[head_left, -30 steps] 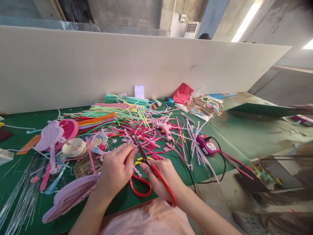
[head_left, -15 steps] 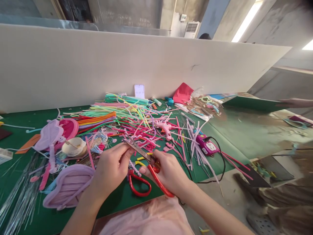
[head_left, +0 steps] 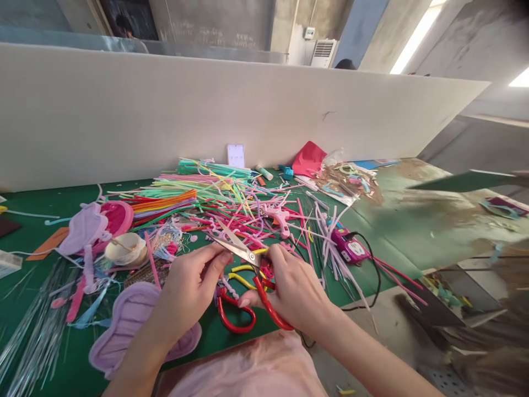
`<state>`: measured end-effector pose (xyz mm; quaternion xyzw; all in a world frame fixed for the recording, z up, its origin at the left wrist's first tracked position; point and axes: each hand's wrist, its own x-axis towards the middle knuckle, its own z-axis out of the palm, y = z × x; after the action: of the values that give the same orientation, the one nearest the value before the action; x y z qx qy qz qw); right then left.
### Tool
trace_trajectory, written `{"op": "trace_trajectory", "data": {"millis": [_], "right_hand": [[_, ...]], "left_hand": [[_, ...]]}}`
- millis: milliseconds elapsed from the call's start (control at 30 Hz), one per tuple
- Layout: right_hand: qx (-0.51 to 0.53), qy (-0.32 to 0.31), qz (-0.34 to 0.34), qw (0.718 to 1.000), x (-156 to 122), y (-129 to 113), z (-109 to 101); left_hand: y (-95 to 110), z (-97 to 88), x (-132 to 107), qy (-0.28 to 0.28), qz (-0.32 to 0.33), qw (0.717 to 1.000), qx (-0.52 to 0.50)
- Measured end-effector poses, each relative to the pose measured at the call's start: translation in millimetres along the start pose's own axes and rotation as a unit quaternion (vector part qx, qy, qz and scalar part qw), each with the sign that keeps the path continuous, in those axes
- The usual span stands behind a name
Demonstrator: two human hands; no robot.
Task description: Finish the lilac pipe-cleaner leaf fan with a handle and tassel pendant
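My right hand (head_left: 291, 286) grips red-handled scissors (head_left: 252, 258), their blades spread and pointing up-left toward my left hand. My left hand (head_left: 194, 284) is closed in a pinch beside the lower blade; what lies between the fingertips is too small to make out. Below the hands, a red loop handle (head_left: 235, 328) rests on the table by a twisted lavender pipe cleaner (head_left: 229, 288). Yellow loops (head_left: 239, 278) show behind the scissors. A lavender padded wing-like shape (head_left: 124, 325) made of pipe cleaners lies under my left forearm, which hides part of it.
Heaped pipe cleaners (head_left: 198, 187) cover the green table (head_left: 25, 231). A pink glue gun (head_left: 280, 219) and a purple power strip (head_left: 347, 248) with a black cable are at right. A tape roll (head_left: 126, 249) sits left. Behind stands a white panel (head_left: 165, 110); a co-worker's board (head_left: 463, 181) is far right.
The scissor blades have spread from nearly closed. The lavender padded shape has shifted right and down under my left forearm. At far right, the co-worker's green board has moved right.
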<state>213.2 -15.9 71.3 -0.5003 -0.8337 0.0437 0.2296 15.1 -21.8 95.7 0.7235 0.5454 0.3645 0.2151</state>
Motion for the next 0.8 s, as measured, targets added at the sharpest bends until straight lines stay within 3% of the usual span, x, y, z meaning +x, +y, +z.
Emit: {"op": "trace_trajectory", "data": {"millis": [100,300,600,800], "right_hand": [[-0.002,-0.015,-0.013,1.000,0,1,0],[-0.005,-0.044,-0.018,0.999,2,1,2],[0.004,-0.089,-0.014,0.996,2,-3,-5],[0.007,-0.087,-0.010,0.996,3,-4,-11]], "left_hand": [[-3,0.9,1,0.018,0.006,1.000,0.023],[-7,6.0,0,-0.015,0.023,0.999,0.047],[-4,1.2,-1,-0.008,0.028,0.998,0.055],[-2,2.8,-1,0.001,0.030,0.998,0.056]]}}
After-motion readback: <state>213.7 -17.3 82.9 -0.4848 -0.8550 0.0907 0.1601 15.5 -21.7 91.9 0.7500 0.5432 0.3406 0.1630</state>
